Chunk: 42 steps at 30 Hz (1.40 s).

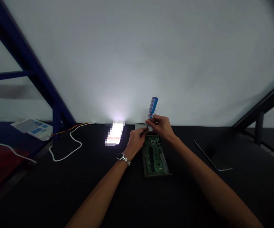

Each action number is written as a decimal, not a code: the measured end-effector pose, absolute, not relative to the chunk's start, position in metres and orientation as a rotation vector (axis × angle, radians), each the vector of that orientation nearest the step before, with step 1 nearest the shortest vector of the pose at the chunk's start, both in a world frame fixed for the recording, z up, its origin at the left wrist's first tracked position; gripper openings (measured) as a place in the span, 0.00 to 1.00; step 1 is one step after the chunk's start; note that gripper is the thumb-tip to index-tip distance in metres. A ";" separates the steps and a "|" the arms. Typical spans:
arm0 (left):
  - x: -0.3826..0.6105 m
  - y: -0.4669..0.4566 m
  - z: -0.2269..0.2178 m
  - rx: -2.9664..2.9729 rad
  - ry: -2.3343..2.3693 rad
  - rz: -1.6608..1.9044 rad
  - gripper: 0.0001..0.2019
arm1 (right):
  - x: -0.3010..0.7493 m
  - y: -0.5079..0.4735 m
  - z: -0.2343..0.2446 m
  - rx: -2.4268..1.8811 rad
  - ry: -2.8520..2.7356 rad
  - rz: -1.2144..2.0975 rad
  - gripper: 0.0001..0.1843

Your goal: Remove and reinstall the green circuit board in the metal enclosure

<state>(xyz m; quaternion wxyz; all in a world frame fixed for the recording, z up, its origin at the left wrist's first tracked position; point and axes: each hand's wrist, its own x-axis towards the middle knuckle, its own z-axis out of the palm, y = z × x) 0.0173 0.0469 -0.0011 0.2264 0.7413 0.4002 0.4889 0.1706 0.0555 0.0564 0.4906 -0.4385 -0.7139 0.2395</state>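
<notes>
The screwdriver (153,107) stands steeply over the far end of the circuit board (157,160), its blue handle uppermost and leaning a little right, its shaft running down and left into the gap between the two hands. The right hand (162,127) is nearer the handle, its fingers pinched on the shaft just below it. The left hand (136,139) sits lower and to the left, fingertips drawn together around the shaft's lower end — whether they grip the shaft or some small part there, I cannot tell, since the tip is hidden.

The board lies flat in a shallow metal housing (166,166), its long axis pointing away from the person, roughly square to the far edge of the worktop (186,196). Its far end comes up under the hands; its near end stops well short of the bottom of the view, with a flange jutting out at the near right corner.

Behind the hands, the wall (137,57) rises close past the worktop's far edge, so room that way is tight. Leftward, a glowing device (115,134) lies near the left hand, with a white cable (81,145) farther toward the left. Rightward there is more room — a broad dark stretch of worktop reaches to a thin bent strip (207,156).
</notes>
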 end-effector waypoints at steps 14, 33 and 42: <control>0.008 0.027 0.003 2.173 1.105 1.424 0.05 | 0.173 0.066 0.065 -0.871 -1.564 0.993 0.15; 0.029 -0.018 -0.007 2.306 0.886 0.957 0.19 | 0.154 0.048 0.054 -0.908 -1.452 0.753 0.16; 0.022 -0.017 -0.011 2.354 0.794 1.022 0.20 | 0.164 0.048 0.046 -0.978 -1.514 0.860 0.18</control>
